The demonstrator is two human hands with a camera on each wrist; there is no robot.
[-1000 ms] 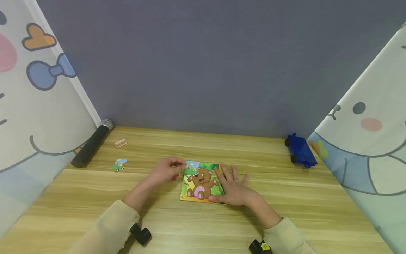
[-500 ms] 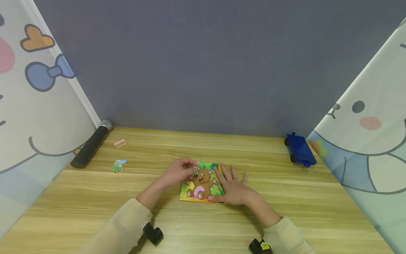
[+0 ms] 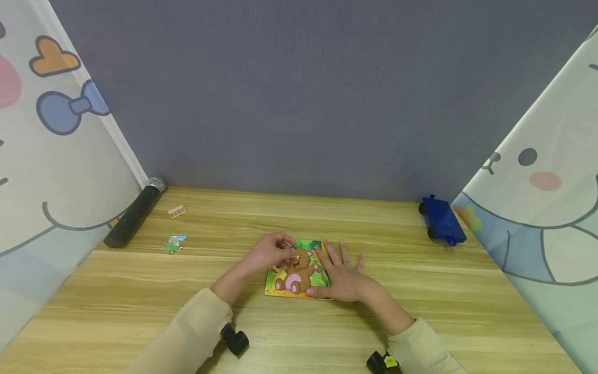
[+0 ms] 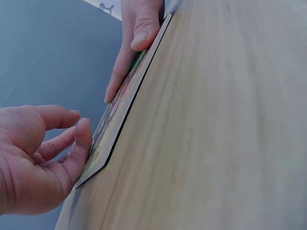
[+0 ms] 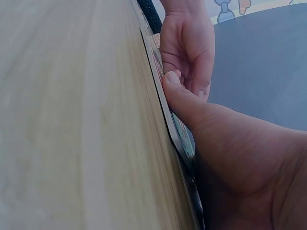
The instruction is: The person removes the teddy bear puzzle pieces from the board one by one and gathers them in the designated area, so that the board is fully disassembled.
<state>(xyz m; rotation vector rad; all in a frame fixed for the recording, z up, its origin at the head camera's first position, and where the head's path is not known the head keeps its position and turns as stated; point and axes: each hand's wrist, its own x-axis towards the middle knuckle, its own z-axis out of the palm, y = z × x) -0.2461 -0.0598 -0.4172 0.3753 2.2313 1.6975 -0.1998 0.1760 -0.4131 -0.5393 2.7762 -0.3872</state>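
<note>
A square jigsaw puzzle (image 3: 296, 284) with a brown bear picture lies flat on the wooden table. Over its upper left part is my left hand (image 3: 270, 254), fingers loosely bent. In the left wrist view the left hand (image 4: 41, 158) has a gap between thumb and index finger, and nothing shows held there. Its lower fingers are at the puzzle's edge; contact is unclear. My right hand (image 3: 343, 278) lies spread on the puzzle's right side, its thumb (image 5: 180, 93) resting on the near part. The left hand hides the puzzle's upper left corner.
A loose puzzle piece (image 3: 175, 243) and a small pinkish toy brick (image 3: 177, 211) lie at the left. Beyond them a black microphone (image 3: 135, 215) leans along the left panel. A blue toy cart (image 3: 443, 222) stands at the back right, near the grey wall (image 3: 299, 104).
My left hand has moved right, from beside the puzzle's left edge to over its upper left part. The right hand and the puzzle have stayed in place.
</note>
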